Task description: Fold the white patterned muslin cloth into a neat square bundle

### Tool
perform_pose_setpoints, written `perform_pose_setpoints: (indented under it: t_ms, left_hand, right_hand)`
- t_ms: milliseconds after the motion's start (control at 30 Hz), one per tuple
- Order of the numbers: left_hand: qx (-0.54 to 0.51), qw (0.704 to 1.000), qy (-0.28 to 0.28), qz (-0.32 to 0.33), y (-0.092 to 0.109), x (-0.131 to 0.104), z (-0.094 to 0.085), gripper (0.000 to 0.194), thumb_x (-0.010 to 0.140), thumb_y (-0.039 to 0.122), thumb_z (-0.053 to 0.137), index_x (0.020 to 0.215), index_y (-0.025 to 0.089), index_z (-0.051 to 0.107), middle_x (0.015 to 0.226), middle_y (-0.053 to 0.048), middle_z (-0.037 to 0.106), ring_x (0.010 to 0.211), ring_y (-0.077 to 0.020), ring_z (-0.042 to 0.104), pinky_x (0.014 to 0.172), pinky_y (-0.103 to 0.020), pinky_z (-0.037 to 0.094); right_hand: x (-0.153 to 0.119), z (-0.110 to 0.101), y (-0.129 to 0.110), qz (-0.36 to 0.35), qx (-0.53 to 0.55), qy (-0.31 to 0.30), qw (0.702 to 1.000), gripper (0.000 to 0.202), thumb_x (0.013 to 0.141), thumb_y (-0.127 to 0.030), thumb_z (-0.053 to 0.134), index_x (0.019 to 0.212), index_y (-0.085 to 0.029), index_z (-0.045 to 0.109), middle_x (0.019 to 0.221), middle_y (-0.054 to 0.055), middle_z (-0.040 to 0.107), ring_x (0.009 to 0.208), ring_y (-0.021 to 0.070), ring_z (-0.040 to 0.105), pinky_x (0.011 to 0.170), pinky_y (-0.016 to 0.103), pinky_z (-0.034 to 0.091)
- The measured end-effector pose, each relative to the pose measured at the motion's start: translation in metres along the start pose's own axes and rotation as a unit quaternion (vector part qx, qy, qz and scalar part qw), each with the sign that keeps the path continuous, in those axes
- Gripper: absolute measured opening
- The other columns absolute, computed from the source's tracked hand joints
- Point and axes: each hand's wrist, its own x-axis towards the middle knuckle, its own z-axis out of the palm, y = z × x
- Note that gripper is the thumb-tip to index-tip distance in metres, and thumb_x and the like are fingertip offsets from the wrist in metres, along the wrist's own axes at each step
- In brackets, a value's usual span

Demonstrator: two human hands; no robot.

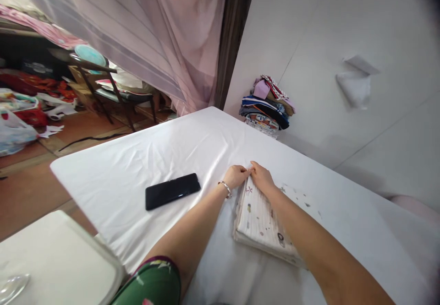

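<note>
White table [120, 167] — folded cloth [261, 222] lengthwise away, both hands [237, 176] [261, 177] pinching far end.

Phone [172, 191] blocks left — bare tablecloth [144, 158] beyond; clothes pile [266, 106] crowds far corner.

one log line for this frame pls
left hand + right hand: pinching far edge of folded cloth | phone left of it | table

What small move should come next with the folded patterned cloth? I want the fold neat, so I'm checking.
Probably press and smooth the far edge flat. Both the left hand and right hand pinch the far end of the folded cloth, which lies on the white table cover with its layers looking slightly uneven at the near edge.
</note>
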Motion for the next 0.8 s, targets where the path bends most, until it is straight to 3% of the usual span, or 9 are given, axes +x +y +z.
perform_pose_setpoints:
  t_ms: [200,400,533,633,800]
  left_hand:
    - [0.049,0.999,-0.010,-0.002,0.008,-0.002,-0.005,0.040,0.066,0.057,0.057,0.078,0.019,0.064,0.083,-0.004,0.066,0.075,-0.0165,0.059,0.061,-0.023,0.041]
    - [0.127,0.991,-0.005,-0.052,0.021,-0.008,-0.007,0.042,0.066,0.061,0.055,0.079,0.021,0.059,0.080,-0.005,0.065,0.075,-0.0200,0.060,0.059,-0.026,0.040]
    - [0.162,0.984,-0.057,-0.039,0.023,-0.010,-0.004,0.038,0.068,0.056,0.054,0.075,0.019,0.059,0.076,-0.006,0.065,0.072,-0.0195,0.059,0.057,-0.025,0.038]
    - [0.162,0.985,-0.041,-0.030,0.022,-0.009,-0.001,0.032,0.073,0.049,0.051,0.072,0.019,0.060,0.070,-0.005,0.064,0.068,-0.0176,0.059,0.055,-0.024,0.035]
    - [0.197,0.980,-0.027,-0.014,0.016,-0.008,0.003,0.033,0.078,0.045,0.043,0.067,0.018,0.058,0.066,-0.005,0.063,0.066,-0.0173,0.057,0.055,-0.024,0.033]
  right_hand:
    - [-0.017,-0.015,0.019,-0.002,0.038,0.027,0.999,0.032,0.083,-0.026,0.041,0.109,-0.022,0.058,0.110,0.002,0.062,0.101,0.0148,0.056,0.089,0.027,0.040]
    - [-0.073,-0.040,0.067,-0.044,0.070,0.085,0.993,0.030,0.080,-0.033,0.041,0.094,-0.021,0.064,0.105,0.004,0.063,0.098,0.0179,0.057,0.090,0.033,0.042]
    - [-0.121,-0.059,0.117,0.048,0.077,0.122,0.988,0.031,0.076,-0.037,0.043,0.091,-0.021,0.065,0.108,0.006,0.062,0.100,0.0204,0.056,0.086,0.035,0.045]
    - [-0.155,-0.072,0.149,0.143,0.080,0.160,0.973,0.031,0.073,-0.035,0.045,0.091,-0.020,0.065,0.108,0.007,0.062,0.101,0.0220,0.055,0.086,0.036,0.045]
    - [-0.191,-0.083,0.174,0.264,0.158,0.152,0.939,0.036,0.074,-0.034,0.044,0.099,-0.016,0.062,0.106,0.009,0.064,0.098,0.0204,0.058,0.082,0.032,0.047]
